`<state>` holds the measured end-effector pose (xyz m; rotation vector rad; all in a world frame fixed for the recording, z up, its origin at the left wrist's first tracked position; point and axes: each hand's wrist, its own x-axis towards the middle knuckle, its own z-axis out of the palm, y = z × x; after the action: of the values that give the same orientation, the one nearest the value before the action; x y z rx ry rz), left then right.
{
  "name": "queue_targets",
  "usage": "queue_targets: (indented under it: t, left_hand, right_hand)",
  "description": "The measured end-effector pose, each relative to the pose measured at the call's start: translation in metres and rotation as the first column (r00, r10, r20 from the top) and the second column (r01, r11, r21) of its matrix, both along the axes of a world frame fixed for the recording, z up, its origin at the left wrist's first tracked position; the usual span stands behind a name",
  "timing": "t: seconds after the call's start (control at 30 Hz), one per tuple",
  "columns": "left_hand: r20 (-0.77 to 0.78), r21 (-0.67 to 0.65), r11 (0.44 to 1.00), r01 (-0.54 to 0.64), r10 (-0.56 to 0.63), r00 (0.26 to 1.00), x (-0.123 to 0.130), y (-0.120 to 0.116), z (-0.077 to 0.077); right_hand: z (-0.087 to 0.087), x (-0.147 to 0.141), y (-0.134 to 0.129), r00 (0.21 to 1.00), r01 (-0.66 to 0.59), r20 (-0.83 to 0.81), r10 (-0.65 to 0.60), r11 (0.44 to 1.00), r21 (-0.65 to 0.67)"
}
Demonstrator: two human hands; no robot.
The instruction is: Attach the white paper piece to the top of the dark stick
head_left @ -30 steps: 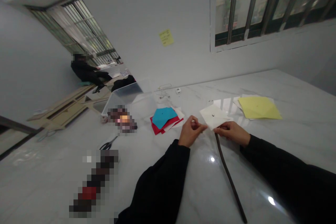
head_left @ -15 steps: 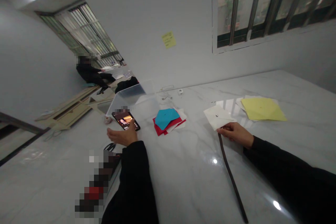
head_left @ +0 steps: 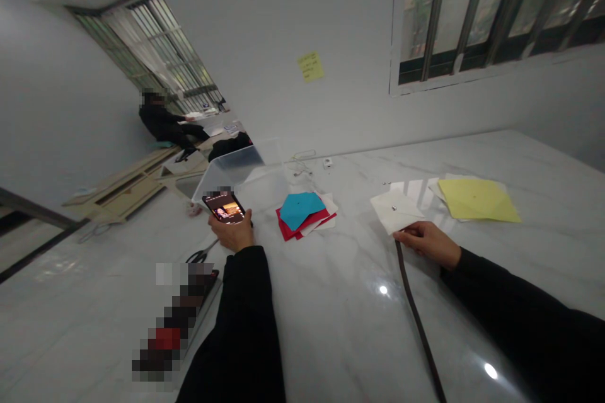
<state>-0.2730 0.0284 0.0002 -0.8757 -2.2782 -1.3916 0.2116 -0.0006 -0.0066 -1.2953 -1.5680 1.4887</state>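
**Hold Status: Two Items in Grip**

My left arm (head_left: 231, 327), in a black sleeve, rises from the lower edge of view with the wrist nearly upright. My left hand (head_left: 231, 233) has its fingers curled closed around a smartphone (head_left: 223, 206), whose lit screen faces me, just above a pair of scissors (head_left: 201, 256).

My right arm (head_left: 510, 308) lies low from the right, angled in across the marble table (head_left: 534, 170). My right hand (head_left: 428, 242) is nearly closed, its fingertips (head_left: 399, 236) pinching the lower corner of a white paper square (head_left: 394, 211) fitted with a small metal stud (head_left: 394, 208). A dark strap (head_left: 416, 315) runs from that corner down the table toward me; I cannot tell whether my fingers grip it.

A yellow paper sheet (head_left: 477, 199) lies just beside the white square. A stack of blue and red paper (head_left: 300, 211) sits between my hands. A clear plastic bin (head_left: 236, 176) stands behind the smartphone.
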Motion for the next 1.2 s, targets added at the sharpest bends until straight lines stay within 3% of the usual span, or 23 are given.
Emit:
queue_targets:
  t: [0.1, 0.47, 0.57, 0.67, 0.77, 0.83, 0.87, 0.93, 0.97, 1.03, 1.1, 1.2]
  left_hand:
    - [0.011, 0.016, 0.996, -0.092, 0.091, 0.996, 0.003, 0.0, 0.002]
    - [0.021, 0.017, 0.997, -0.074, 0.073, 0.997, 0.003, -0.002, 0.004]
    - [-0.065, 0.043, 0.997, -0.063, 0.065, 0.996, 0.007, -0.003, 0.013]
    - [-0.21, 0.071, 0.997, 0.016, -0.001, 0.978, 0.035, -0.006, 0.032]
    - [-0.215, 0.115, 0.955, 0.274, -0.245, 0.945, 0.098, -0.01, 0.047]
    - [-0.086, 0.182, 0.837, 0.517, -0.51, 0.856, 0.152, -0.015, 0.049]
    - [0.014, 0.201, 0.752, 0.628, -0.643, 0.765, 0.178, -0.018, 0.047]
    - [0.211, 0.225, 0.555, 0.801, -0.83, 0.517, 0.226, -0.027, 0.038]
    - [0.292, 0.227, 0.468, 0.854, -0.869, 0.399, 0.246, -0.032, 0.032]
    - [0.446, 0.229, 0.324, 0.918, -0.873, 0.196, 0.274, -0.044, 0.02]
    - [0.595, 0.259, 0.171, 0.951, -0.803, -0.018, 0.29, -0.053, 0.009]
    - [0.702, 0.301, 0.008, 0.954, -0.678, -0.216, 0.297, -0.061, 0.001]
  right_hand:
    - [0.002, 0.0, -0.001, 1.0, 0.001, 0.006, -0.001, 1.0, 0.013]
    - [-0.003, 0.002, 0.003, 0.999, -0.037, 0.018, 0.037, 0.999, 0.039]
    - [-0.003, 0.002, 0.003, 0.999, -0.035, 0.009, 0.035, 0.999, 0.036]
    - [-0.003, 0.001, 0.002, 0.999, -0.034, -0.002, 0.034, 0.999, 0.026]
    - [-0.003, 0.001, 0.001, 1.0, -0.016, -0.006, 0.016, 1.0, 0.025]
    - [-0.002, 0.0, 0.001, 0.999, 0.034, -0.03, -0.033, 0.999, 0.016]
    - [-0.002, 0.0, 0.001, 0.996, 0.072, -0.047, -0.072, 0.997, 0.008]
    - [-0.002, 0.0, 0.001, 0.984, 0.156, -0.087, -0.156, 0.988, -0.014]
    - [-0.002, 0.0, 0.001, 0.976, 0.19, -0.103, -0.192, 0.981, -0.023]
    - [-0.002, 0.0, 0.002, 0.963, 0.231, -0.134, -0.233, 0.972, -0.03]
    - [-0.003, 0.001, 0.002, 0.96, 0.228, -0.163, -0.228, 0.973, -0.023]
    - [-0.006, 0.001, 0.002, 0.968, 0.192, -0.166, -0.19, 0.981, -0.001]
